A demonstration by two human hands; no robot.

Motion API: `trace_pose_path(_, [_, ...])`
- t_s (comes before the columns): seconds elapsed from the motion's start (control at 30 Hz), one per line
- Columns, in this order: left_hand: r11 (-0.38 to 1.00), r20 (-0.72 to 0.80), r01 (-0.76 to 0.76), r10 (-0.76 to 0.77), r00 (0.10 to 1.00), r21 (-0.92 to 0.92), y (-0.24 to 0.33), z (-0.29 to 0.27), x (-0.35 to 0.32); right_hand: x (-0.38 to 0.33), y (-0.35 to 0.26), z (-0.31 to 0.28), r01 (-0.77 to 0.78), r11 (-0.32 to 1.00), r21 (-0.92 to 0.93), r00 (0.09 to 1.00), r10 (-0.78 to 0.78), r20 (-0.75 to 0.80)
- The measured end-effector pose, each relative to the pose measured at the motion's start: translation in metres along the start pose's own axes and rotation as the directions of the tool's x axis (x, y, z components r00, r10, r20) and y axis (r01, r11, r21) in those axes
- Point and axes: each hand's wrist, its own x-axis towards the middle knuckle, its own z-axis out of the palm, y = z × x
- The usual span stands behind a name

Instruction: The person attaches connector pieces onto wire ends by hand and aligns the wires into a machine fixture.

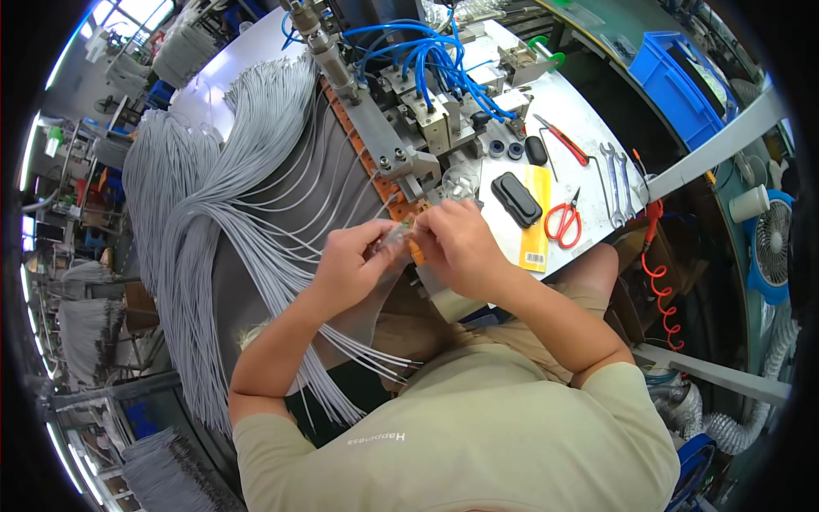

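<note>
My left hand (348, 266) and my right hand (465, 247) meet at the front end of an orange toothed strip (358, 147). The fingers of both are pinched together. Something small and partly see-through (397, 234) shows at the left fingertips; its kind is too small to make out. What the right fingers grip is hidden behind them. Long grey cables (256, 247) lie to the left, and some single strands run to the strip. Just beyond my hands stands the metal head of a bench machine (409, 166).
Blue air tubes (426, 51) loop over the machine. On the white tabletop at right are a black case (516, 200) on a yellow packet (535, 247), red-handled scissors (563, 224) and wrenches (616, 183). A red coiled hose (655, 282) hangs beyond, near a blue fan (772, 243).
</note>
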Motion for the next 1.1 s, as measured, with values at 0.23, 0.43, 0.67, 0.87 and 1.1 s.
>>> trace_pose_path(0.23, [0.991, 0.012, -0.118, 0.119, 0.993, -0.058, 0.010, -0.007, 0.000, -0.012, 0.037, 0.011, -0.583, 0.748, 0.318, 0.791, 0.612, 0.012])
trace_pose_path(0.43, [0.986, 0.274, -0.166, 0.158, 0.949, 0.007, -0.003, -0.006, 0.002, -0.007, 0.048, 0.011, -0.620, 0.720, 0.312, 0.777, 0.619, 0.116])
trace_pose_path(0.67, [0.933, 0.019, -0.253, 0.257, 0.966, 0.255, -0.001, 0.009, 0.006, -0.018, 0.062, 0.014, -0.747, 0.531, 0.400, 0.645, 0.725, 0.242])
trace_pose_path(0.87, [0.993, 0.041, -0.079, 0.076, 0.996, 0.089, 0.002, -0.001, -0.007, -0.060, 0.034, -0.053, -0.652, 0.747, 0.129, 0.749, 0.661, -0.049])
trace_pose_path(1.1, [0.868, 0.666, -0.487, 0.308, 0.680, 0.096, 0.041, 0.021, -0.031, -0.270, 0.082, -0.162, -0.960, 0.279, -0.031, 0.279, 0.940, -0.195])
